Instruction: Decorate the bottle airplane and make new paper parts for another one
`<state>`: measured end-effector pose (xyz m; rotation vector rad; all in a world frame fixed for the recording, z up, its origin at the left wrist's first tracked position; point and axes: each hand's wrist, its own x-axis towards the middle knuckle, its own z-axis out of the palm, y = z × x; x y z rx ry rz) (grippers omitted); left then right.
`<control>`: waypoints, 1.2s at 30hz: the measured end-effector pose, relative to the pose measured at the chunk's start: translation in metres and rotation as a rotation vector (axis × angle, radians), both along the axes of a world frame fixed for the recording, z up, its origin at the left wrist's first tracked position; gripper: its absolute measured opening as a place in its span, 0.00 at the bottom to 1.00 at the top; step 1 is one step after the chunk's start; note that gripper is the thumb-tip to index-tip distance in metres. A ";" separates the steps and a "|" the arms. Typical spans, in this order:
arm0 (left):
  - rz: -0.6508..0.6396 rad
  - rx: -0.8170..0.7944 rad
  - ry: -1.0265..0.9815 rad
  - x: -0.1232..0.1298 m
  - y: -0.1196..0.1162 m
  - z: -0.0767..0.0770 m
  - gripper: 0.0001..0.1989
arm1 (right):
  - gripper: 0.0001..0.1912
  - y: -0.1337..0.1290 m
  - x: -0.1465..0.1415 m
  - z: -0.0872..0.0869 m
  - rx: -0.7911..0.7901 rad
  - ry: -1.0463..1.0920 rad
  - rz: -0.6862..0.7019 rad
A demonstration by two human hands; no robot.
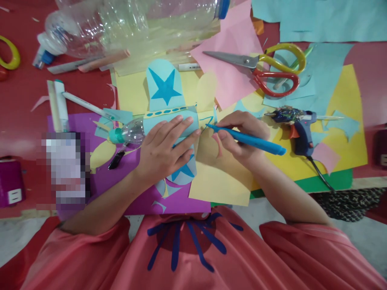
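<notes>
The right hand [246,123] is closed in a writing grip around a blue marker [256,143], its tip at a blue line on a pale yellow paper piece [206,114]. The left hand [165,147] lies palm down with fingers extended and slightly spread, pressing on a small plastic bottle [134,131] wrapped in light blue paper. The bottle lies on its side in front of the person, its green cap [116,136] pointing left. A rounded light blue wing [154,96] with a blue star [166,88] stretches away from the wrap; another starred wing [192,163] extends toward the person, partly under the left hand.

Beneath are a purple sheet [127,181] and pale yellow paper. A black pen [116,160] lies near the cap, and a blurred-out device [68,169] farther left. Beyond the right hand, a glue gun [304,133] rests on a bright yellow sheet [344,96]; scissors [246,61] with red and yellow handles lie open, partly on pink paper [234,36]. Large clear bottles [90,32] lie at the far side.
</notes>
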<state>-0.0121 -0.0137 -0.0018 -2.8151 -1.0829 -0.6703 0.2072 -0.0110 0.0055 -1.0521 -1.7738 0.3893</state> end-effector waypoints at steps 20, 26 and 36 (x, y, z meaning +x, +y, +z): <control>-0.008 -0.040 -0.009 0.000 0.000 0.000 0.26 | 0.03 0.002 0.002 0.002 -0.113 -0.006 -0.057; -0.006 0.028 0.009 0.001 0.000 0.001 0.24 | 0.04 0.001 0.002 0.006 -0.086 -0.013 -0.036; 0.004 -0.119 0.004 -0.001 0.000 -0.002 0.25 | 0.04 0.000 0.000 0.002 -0.046 -0.046 0.020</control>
